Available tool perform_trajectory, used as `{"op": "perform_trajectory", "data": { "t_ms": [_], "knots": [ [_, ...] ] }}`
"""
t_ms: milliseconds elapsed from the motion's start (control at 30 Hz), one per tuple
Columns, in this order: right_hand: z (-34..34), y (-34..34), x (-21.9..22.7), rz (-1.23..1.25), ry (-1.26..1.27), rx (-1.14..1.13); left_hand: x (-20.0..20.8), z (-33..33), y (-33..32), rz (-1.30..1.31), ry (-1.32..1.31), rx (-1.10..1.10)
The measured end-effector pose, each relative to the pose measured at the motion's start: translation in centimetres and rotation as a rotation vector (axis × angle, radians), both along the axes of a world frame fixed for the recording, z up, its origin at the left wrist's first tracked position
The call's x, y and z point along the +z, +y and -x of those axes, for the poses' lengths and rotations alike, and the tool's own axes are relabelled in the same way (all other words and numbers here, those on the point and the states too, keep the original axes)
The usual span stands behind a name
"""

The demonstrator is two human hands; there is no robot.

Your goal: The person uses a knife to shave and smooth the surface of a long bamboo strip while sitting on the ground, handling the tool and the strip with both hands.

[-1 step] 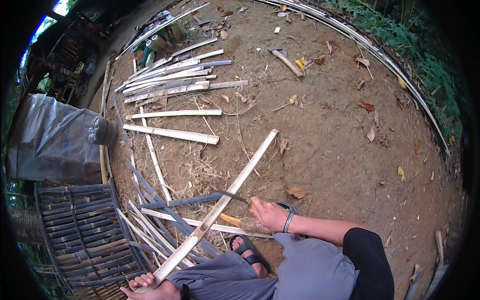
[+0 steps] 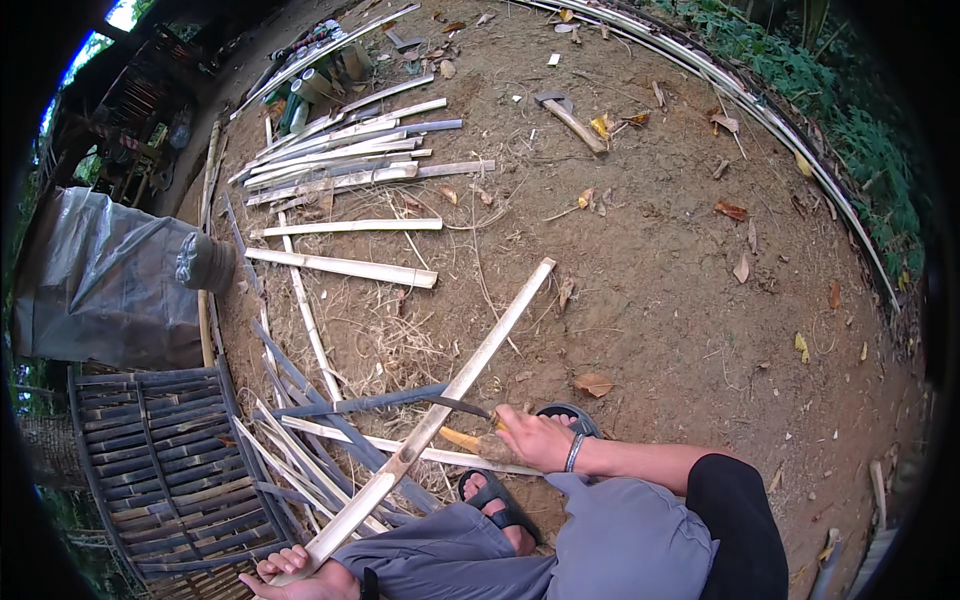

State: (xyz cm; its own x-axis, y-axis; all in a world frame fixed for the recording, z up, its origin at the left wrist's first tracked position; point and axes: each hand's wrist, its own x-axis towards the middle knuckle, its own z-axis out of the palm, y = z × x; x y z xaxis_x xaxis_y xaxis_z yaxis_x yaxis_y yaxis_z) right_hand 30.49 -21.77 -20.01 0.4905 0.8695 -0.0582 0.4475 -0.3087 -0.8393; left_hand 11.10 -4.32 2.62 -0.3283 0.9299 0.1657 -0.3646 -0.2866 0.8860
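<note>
A long, pale split bamboo strip (image 2: 468,378) slants from my lap up to the middle of the view. My left hand (image 2: 305,578) is closed around its near end at the lower edge. My right hand (image 2: 538,438) grips a knife by its yellowish handle, and the dark curved knife blade (image 2: 460,405) lies across the strip about midway along. Below the blade, a yellow-orange piece (image 2: 460,440) rests near a block on the ground; its kind is unclear. My sandalled feet (image 2: 492,502) are beside the strip, on its right.
Several split bamboo strips (image 2: 345,268) lie on the dirt at left, with a bigger pile (image 2: 340,165) beyond. A hammer-like tool (image 2: 575,125) lies farther off. A slatted bamboo rack (image 2: 170,465) and a plastic-covered bundle (image 2: 110,280) stand at left. Long strips (image 2: 740,95) border the greenery.
My right hand and the knife have shifted slightly toward me along the strip. The strip and my left hand look unmoved.
</note>
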Motion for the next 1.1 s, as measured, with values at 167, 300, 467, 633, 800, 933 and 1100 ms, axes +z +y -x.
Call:
{"op": "perform_trajectory", "data": {
  "t_ms": [167,300,467,633,800,933,1100],
  "knots": [
    [-3.5,0.5,-2.3,0.199,0.102,-0.221,0.8,0.5,0.1,-0.027,-0.042,-0.054],
    [-3.3,0.0,-2.0,0.156,0.104,-0.241,0.0,0.2,-0.3,-0.059,-0.068,-0.067],
    [1.0,0.2,0.2,0.016,0.027,0.031,0.8,-0.5,-0.5,-0.043,-0.085,-0.006],
    [0.5,0.4,0.0,0.106,0.103,-0.014,0.0,0.4,0.2,-0.068,-0.112,-0.093],
    [2.1,0.4,1.7,-0.109,-0.033,0.125,-0.2,1.1,0.1,-0.111,-0.125,-0.164],
    [2.2,0.6,1.0,-0.035,0.035,-0.055,-0.3,1.3,0.0,-0.092,-0.123,-0.152],
    [1.7,0.4,1.0,-0.018,-0.005,0.030,-0.3,1.2,-0.3,-0.096,-0.116,-0.158]
  ]
}}
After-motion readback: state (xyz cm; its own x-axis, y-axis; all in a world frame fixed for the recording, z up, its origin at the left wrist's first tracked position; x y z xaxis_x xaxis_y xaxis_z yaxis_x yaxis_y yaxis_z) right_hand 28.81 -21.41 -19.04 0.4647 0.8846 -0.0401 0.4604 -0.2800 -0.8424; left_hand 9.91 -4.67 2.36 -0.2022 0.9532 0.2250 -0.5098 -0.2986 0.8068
